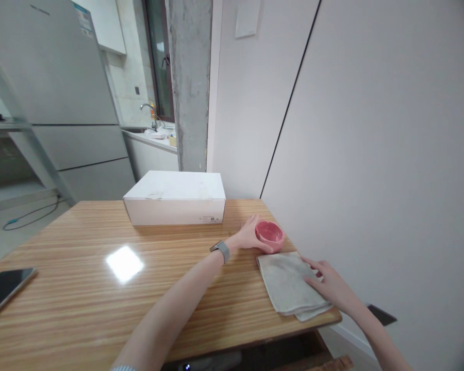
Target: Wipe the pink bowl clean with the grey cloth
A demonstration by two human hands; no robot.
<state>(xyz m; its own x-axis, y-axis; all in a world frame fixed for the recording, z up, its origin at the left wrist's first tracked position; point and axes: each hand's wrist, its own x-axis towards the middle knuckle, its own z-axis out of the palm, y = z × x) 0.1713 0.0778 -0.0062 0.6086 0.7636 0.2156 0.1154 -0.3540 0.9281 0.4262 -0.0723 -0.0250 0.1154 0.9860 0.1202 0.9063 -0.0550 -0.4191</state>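
A small pink bowl (pixel 269 234) stands near the right edge of the wooden table (pixel 81 299). My left hand (pixel 250 236) reaches across and wraps round the bowl's left side; a grey watch sits on that wrist. Just in front of the bowl lies a folded grey-white cloth (pixel 288 282). My right hand (pixel 328 282) rests flat on the cloth's right edge, fingers stretched out.
A white cardboard box (pixel 176 200) sits at the table's far edge. A dark phone (pixel 3 288) lies at the left edge. A white wall runs close along the right. Beyond are a fridge (pixel 62 93) and a sink counter (pixel 154 135).
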